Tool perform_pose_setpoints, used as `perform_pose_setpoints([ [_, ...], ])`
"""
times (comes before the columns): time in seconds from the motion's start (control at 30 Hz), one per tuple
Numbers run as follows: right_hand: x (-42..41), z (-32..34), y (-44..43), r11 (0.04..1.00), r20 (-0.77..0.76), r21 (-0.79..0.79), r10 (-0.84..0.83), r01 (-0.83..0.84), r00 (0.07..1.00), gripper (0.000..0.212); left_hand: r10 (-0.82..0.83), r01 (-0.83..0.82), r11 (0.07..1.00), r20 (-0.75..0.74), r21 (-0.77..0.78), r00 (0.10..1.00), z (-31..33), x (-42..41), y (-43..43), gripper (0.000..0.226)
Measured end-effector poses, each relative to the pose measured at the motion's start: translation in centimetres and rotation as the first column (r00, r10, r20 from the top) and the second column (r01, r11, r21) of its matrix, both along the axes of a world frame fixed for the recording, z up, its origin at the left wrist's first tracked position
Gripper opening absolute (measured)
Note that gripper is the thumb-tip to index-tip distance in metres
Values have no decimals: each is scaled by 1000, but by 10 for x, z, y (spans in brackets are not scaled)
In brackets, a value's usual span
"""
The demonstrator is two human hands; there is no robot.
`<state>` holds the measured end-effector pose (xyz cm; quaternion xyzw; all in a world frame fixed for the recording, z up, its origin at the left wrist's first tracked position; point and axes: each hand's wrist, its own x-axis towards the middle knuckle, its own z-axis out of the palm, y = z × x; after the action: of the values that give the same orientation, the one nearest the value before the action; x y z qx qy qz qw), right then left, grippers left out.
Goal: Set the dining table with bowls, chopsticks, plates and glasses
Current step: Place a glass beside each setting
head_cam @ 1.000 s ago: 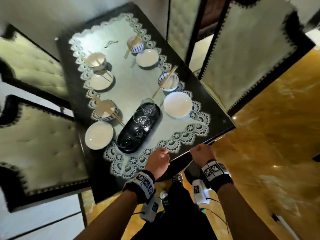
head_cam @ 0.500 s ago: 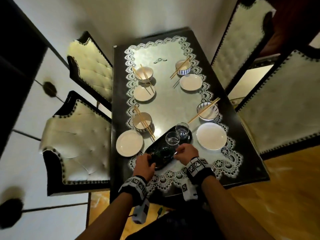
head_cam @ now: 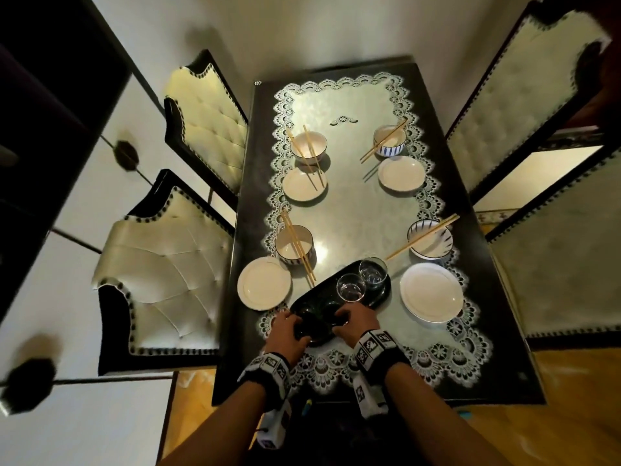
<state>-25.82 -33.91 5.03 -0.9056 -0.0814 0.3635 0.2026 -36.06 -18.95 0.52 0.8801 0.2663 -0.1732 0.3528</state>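
Black tray (head_cam: 381,295): left hand (head_cam: 285,331) and right hand (head_cam: 358,319) each curl round a dim glass (head_cam: 311,326); a careless lift could topple the clear glasses (head_cam: 351,286) just behind

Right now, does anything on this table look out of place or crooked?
No spills or breakage. The far-left chopsticks splay apart across their bowl, one tip over the plate; the other three pairs lie together.

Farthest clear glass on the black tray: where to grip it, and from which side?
Probably grip the far clear glass round its side wall, below the rim, with the fingers coming from its right. It stands upright on the black oval tray. A second clear glass crowds its near-left, and the wooden chopsticks end close beyond it.
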Motion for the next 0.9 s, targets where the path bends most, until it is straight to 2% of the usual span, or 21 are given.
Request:
perform_pose_setpoints([
  [0.23, -18, 7, -24, 995, 5, 20, -101, 101, 995, 39, -11, 11, 1000, 6, 2, 1000, 9, -10, -20, 34],
  [0.33, -23, 13, -32, 986, 39, 6, -166, 166, 985, 31, -21, 21, 1000, 26, -8, 999, 16, -10, -30, 36],
  [0.47, -26, 28, -57, 965, 101, -64, -248, 256, 963, 21, -51, 55, 998, 137, -29, 989, 27, -5, -48, 40],
  [0.6, -28, 39, -86, 946, 127, -100, -296, 309, 947, 26, -82, 94, 995, 231, -41, 970, 37, 4, -61, 45],
  [0.8, -32, 55, -137, 916, 142, -53, -388, 398, 911, 32, 31, -31, 1000, 336, -4, 941, 55, 26, -76, 48],
  [0.9, -28, 63, -160, 902, 151, -27, -423, 431, 894, 31, 50, -55, 998, 334, 6, 941, 64, 50, -78, 49],
])
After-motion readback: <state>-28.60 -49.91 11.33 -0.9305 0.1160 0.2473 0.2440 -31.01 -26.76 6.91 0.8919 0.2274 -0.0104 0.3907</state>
